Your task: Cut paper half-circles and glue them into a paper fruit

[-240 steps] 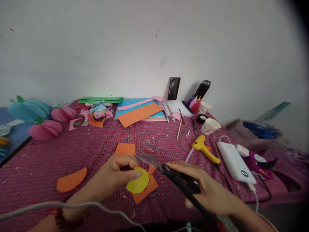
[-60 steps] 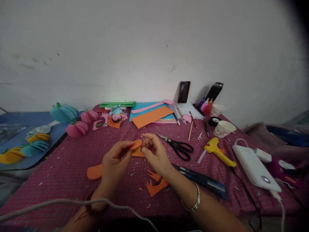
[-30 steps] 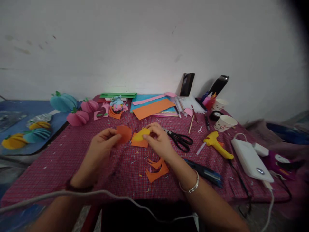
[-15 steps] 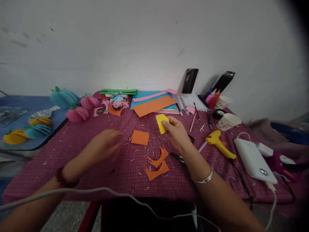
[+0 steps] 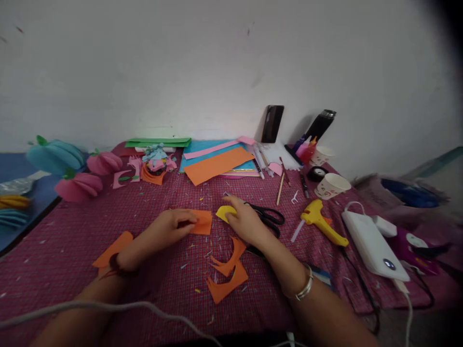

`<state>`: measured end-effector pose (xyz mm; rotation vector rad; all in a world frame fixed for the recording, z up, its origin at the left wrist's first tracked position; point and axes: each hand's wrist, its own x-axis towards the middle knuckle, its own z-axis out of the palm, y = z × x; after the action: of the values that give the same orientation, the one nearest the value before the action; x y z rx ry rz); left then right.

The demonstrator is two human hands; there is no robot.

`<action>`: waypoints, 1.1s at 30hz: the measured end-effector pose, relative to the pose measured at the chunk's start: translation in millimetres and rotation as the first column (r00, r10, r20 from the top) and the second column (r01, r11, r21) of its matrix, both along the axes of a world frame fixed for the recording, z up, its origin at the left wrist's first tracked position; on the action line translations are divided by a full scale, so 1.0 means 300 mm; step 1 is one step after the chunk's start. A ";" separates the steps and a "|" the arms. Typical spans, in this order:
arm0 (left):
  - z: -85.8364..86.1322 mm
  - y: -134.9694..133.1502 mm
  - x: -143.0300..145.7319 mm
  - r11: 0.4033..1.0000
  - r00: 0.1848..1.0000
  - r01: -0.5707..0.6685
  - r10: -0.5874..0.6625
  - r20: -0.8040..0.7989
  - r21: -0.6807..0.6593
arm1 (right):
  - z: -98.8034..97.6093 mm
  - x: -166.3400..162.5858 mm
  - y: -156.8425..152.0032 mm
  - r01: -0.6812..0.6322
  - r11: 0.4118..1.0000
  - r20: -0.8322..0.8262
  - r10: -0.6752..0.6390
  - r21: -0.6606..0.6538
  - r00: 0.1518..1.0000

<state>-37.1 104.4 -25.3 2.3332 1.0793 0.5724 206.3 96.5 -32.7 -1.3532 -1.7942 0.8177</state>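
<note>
My left hand (image 5: 176, 225) is closed at the left side of an orange paper piece (image 5: 203, 222) on the table, thumb and fingers bent together at its edge. Just to the right, my right hand (image 5: 246, 222) keeps a small yellow paper piece (image 5: 224, 212) between thumb and fingers, low over the cloth. Black-handled scissors (image 5: 271, 216) lie beside and partly behind my right hand. Below the hands are curved orange offcuts (image 5: 227, 284). Another orange paper piece (image 5: 115, 250) is partly covered by my left wrist.
Pink and blue paper pumpkins (image 5: 77, 185) stand at the left. Paper sheets (image 5: 217, 166) and scraps lie along the wall. At the right are a yellow glue gun (image 5: 320, 221), paper cups (image 5: 332, 186) and a white power bank (image 5: 376, 246). A white cable (image 5: 144, 306) crosses in front.
My left hand has moved right onto the orange paper. My right hand has lowered the yellow piece toward the table, beside the orange one. The view has shifted to the right.
</note>
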 end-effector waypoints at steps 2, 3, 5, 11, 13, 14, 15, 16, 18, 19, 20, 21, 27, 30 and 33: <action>-0.007 0.002 -0.009 0.999 0.996 -0.054 0.053 0.068 0.008 | 0.011 -0.011 -0.010 -0.006 0.999 0.049 0.004 0.047 0.999; -0.008 -0.001 -0.010 0.996 0.991 -0.089 0.086 0.107 0.023 | 0.022 -0.019 -0.019 -0.012 0.997 0.066 0.007 0.075 0.998; -0.001 -0.018 -0.002 0.985 0.972 -0.162 0.147 0.185 0.067 | 0.052 -0.042 -0.042 -0.049 0.989 0.063 0.041 0.136 0.997; 0.063 -0.091 0.027 0.990 0.921 -0.144 0.135 0.365 -0.002 | 0.085 -0.114 -0.088 -0.152 0.988 -0.393 0.154 0.036 0.907; 0.069 -0.091 0.014 0.993 0.927 -0.098 0.117 0.355 -0.070 | 0.066 -0.117 -0.076 -0.074 0.996 -0.486 0.046 -0.039 0.873; 0.065 -0.084 0.004 0.995 0.945 -0.078 0.095 0.314 -0.068 | 0.054 -0.114 -0.068 -0.033 0.997 -0.519 -0.005 -0.065 0.855; 0.056 -0.074 -0.006 0.997 0.968 -0.052 0.062 0.244 -0.048 | 0.043 -0.108 -0.058 0.001 0.996 -0.557 -0.054 -0.094 0.829; 0.044 -0.063 -0.014 0.999 0.989 -0.023 0.026 0.146 -0.024 | 0.033 -0.103 -0.048 0.028 0.992 -0.592 -0.097 -0.125 0.800; 0.014 -0.040 -0.024 0.999 0.997 0.038 -0.037 -0.069 0.006 | 0.021 -0.092 -0.033 0.055 0.982 -0.645 -0.161 -0.181 0.747; -0.001 -0.030 -0.023 0.998 0.987 0.063 -0.061 -0.151 0.012 | 0.018 -0.088 -0.029 0.060 0.977 -0.664 -0.183 -0.203 0.725; -0.014 -0.023 -0.020 0.997 0.974 0.081 -0.076 -0.212 0.018 | 0.018 -0.086 -0.026 0.064 0.973 -0.679 -0.201 -0.221 0.706; -0.024 -0.017 -0.016 0.996 0.965 0.088 -0.077 -0.252 0.033 | 0.019 -0.084 -0.025 0.067 0.970 -0.692 -0.214 -0.233 0.689; -0.027 -0.018 0.005 0.983 0.929 0.114 -0.054 -0.367 0.144 | 0.033 -0.078 -0.028 0.065 0.964 -0.733 -0.239 -0.259 0.637; -0.005 -0.034 0.012 0.980 0.905 0.136 -0.062 -0.421 0.148 | 0.028 -0.076 -0.027 0.066 0.963 -0.738 -0.243 -0.261 0.630; 0.018 -0.047 0.033 0.980 0.885 0.137 -0.057 -0.463 0.142 | 0.017 -0.076 -0.024 0.070 0.963 -0.736 -0.246 -0.262 0.630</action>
<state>-27.2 90.2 -20.1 2.7402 1.1368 0.0693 183.4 89.4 -27.6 -1.0176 -0.9108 1.2717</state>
